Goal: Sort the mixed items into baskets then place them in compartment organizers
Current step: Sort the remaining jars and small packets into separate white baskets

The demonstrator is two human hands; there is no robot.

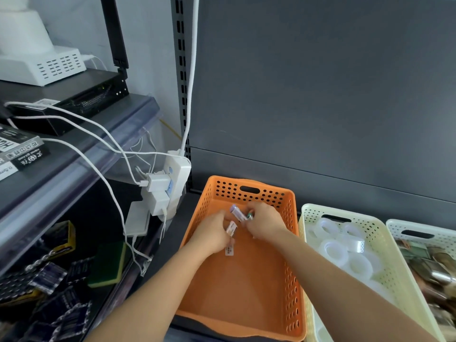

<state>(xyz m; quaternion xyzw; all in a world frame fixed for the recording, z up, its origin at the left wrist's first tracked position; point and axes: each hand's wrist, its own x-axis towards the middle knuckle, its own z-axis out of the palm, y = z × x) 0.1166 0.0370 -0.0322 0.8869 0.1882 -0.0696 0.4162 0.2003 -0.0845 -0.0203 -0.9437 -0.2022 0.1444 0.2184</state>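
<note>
Dark shelf backing (320, 95) is rising behind the orange basket (246, 292), where the left hand (212, 234) is gripping a white labelled tube (231, 228) and the right hand (265, 224) is pinching a purple-capped tube (237, 212), probably gathering like items, tape rolls (333, 250) sitting apart in the cream basket (311, 208).

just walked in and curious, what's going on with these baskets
A person has both hands inside the orange basket. The left hand grips small white labelled tubes, and the right hand pinches a purple-tipped tube. The cream basket beside it holds clear tape rolls; a white basket further right holds mixed items.
</note>
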